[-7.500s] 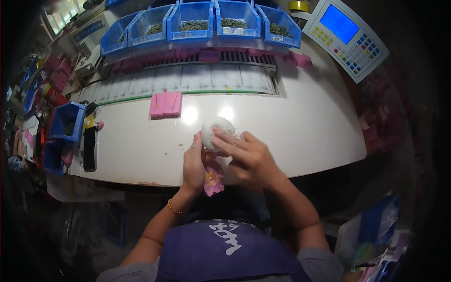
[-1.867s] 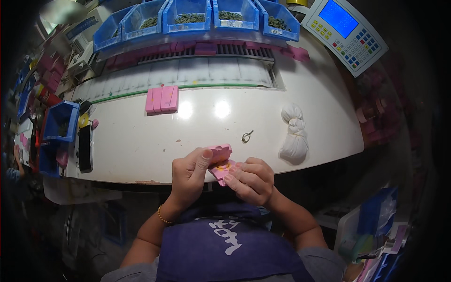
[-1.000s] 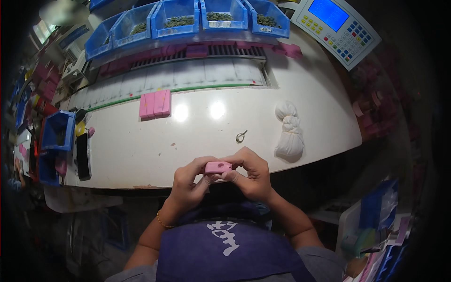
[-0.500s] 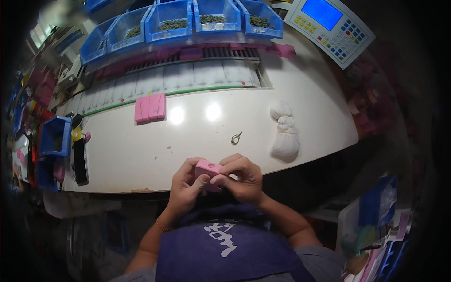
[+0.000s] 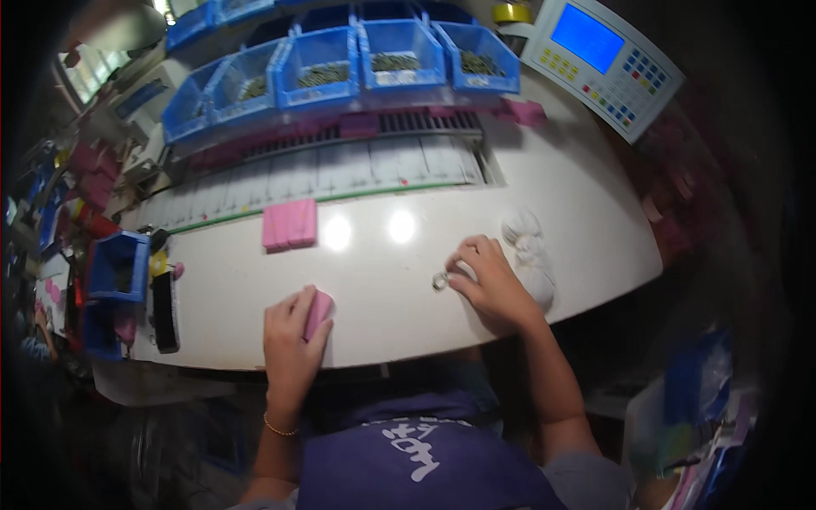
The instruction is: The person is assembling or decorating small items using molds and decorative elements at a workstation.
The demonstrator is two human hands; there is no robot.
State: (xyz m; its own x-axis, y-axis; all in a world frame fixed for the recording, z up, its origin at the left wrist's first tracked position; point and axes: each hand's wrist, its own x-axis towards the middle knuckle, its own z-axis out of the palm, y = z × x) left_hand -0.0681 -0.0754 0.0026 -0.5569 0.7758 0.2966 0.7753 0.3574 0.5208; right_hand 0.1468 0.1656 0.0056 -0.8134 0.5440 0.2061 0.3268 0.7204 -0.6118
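Note:
My left hand (image 5: pixel 291 336) is closed round a small pink block (image 5: pixel 318 314) near the front edge of the white table. Its fingers hide much of that block. To the right, my right hand (image 5: pixel 486 285) has its thumb and forefinger pinched at a small metal ring with a short stem (image 5: pixel 440 281). The ring part shows beside the fingertips, while the stem is covered by them. Just beyond that hand lies a knotted white cloth bundle (image 5: pixel 529 255), partly behind the wrist. A group of pink blocks (image 5: pixel 289 225) sits farther back on the left.
Blue bins (image 5: pixel 319 93) with small dark metal parts line the back, behind a slotted white panel (image 5: pixel 340 172) with a green edge. A control panel with a blue screen (image 5: pixel 599 64) stands back right. On the left are a black phone-like object (image 5: pixel 166 313) and more blue bins (image 5: pixel 119 268).
Both hands held the pink block together before. Now they have parted: the left has taken the block left to the table, and the right has reached right to the metal ring. The view has shifted slightly.

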